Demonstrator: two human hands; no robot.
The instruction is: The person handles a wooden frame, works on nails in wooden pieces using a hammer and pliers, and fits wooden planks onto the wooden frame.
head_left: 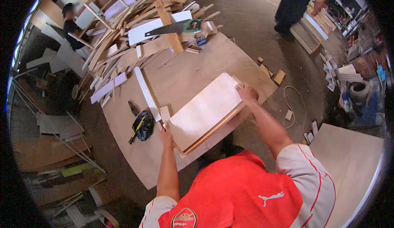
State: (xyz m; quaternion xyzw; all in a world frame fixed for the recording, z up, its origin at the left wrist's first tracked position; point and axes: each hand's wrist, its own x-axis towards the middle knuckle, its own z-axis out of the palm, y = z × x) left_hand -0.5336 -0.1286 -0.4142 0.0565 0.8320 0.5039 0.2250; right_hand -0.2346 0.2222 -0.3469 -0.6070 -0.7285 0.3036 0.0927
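A long wooden box-like piece with a pale top panel [205, 110] lies at a slant on the plywood table [197, 70], near its front edge. My left hand [166, 135] is closed at the piece's left end, beside a small wood block [164, 114]. My right hand [247, 93] grips the far right end, fingers over the edge. A long white strip [147, 93] lies just beyond my left hand. Left of that hand sit a black plastic bag [143, 125] and a yellow and black tool [137, 130].
A heap of wood offcuts [119, 43] covers the table's back left, with a handsaw [172, 28] on it. One person [73, 29] is at the far left; another [301, 2] bends over wooden frames [310, 31] at the back right. A cable [286, 105] lies right of the table.
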